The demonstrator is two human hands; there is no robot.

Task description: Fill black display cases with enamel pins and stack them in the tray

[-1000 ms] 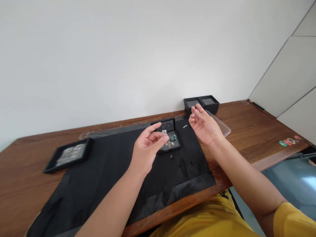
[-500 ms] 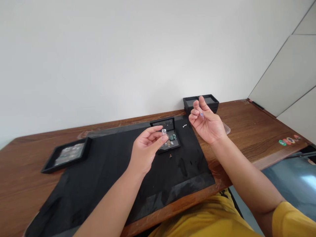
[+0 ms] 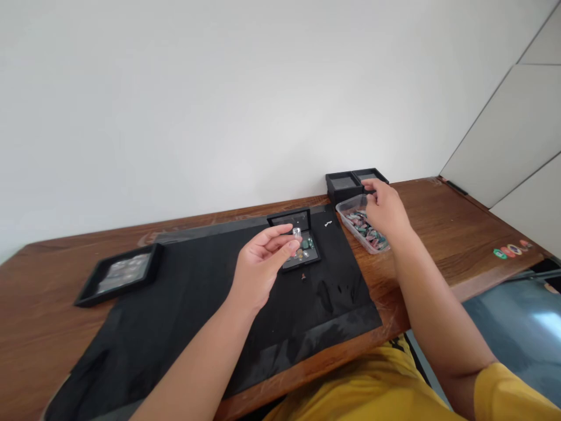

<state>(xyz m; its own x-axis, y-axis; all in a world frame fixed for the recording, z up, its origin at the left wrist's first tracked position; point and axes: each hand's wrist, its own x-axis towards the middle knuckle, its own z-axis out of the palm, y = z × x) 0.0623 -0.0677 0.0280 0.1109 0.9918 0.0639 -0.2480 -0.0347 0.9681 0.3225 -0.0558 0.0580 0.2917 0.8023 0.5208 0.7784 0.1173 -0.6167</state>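
My left hand (image 3: 262, 264) hovers over the black mat (image 3: 184, 316), thumb and fingers pinched on a small clear stone (image 3: 297, 232). Just beyond it lies a small open black box (image 3: 297, 242) with several coloured stones inside. My right hand (image 3: 385, 210) reaches palm down over a clear plastic container (image 3: 360, 224) filled with small coloured stones, its fingers curled at the container's far edge. What those fingers hold, if anything, is hidden.
Two black square trays (image 3: 356, 182) stand against the wall behind the container. A flat black tray (image 3: 119, 275) with pale pieces lies at the mat's left. A tiny white piece (image 3: 328, 223) and a small brown piece (image 3: 303, 276) lie on the mat. Stickers (image 3: 511, 250) mark the wooden table's right edge.
My right hand, earlier raised palm up with a tiny stone at its fingertips, has turned over and dropped onto the clear container, which now shows its stones. The left hand has hardly moved.
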